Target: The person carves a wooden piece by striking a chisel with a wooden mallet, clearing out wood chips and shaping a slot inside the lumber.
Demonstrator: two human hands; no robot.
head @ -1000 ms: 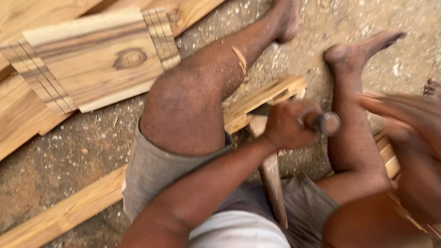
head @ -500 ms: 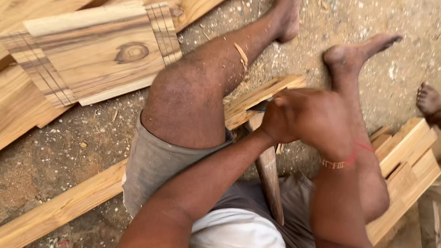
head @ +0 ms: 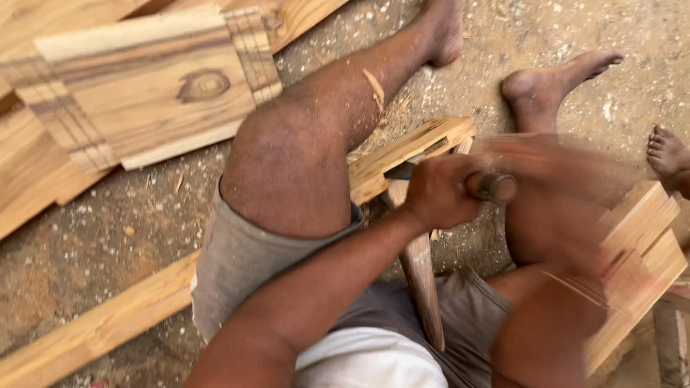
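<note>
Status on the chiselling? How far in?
Done: shavings lie by the plank, so some wood is already cut. In hand: left hand grips the chisel on the plank; right hand is a motion blur above it. Left: cut depth is hidden, can't say.

Wooden boards on sandy ground

Seated on gritty ground, legs spread. My left hand is wrapped tight round a dark chisel handle, set over the notched wooden piece between my legs. My right hand is a blur beside the handle's end — grip unreadable. Grooved panel lies upper left — a long plank lower left.
</note>
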